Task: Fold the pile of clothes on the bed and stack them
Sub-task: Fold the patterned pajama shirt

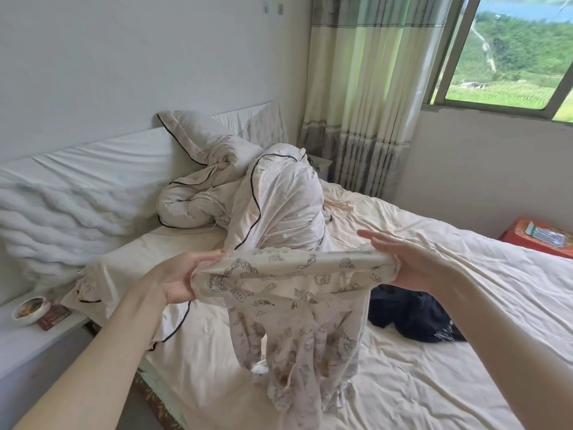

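A thin cream garment [297,308] printed with small dark drawings hangs in the air above the bed [434,383]. Its top edge is stretched level between my hands, and the rest dangles down toward the sheet. My left hand [183,277] grips the left end of that edge with the fingers curled into the cloth. My right hand [403,259] has the right end wrapped over it, with the fingers held out straight inside the fabric. A dark navy garment [412,315] lies crumpled on the sheet behind the hanging one.
A bunched cream duvet with black piping [248,193] and a pillow fill the head of the bed. A white nightstand [28,342] at the left bears a small bowl [29,308]. An orange stool [539,235] stands at the right, under the window.
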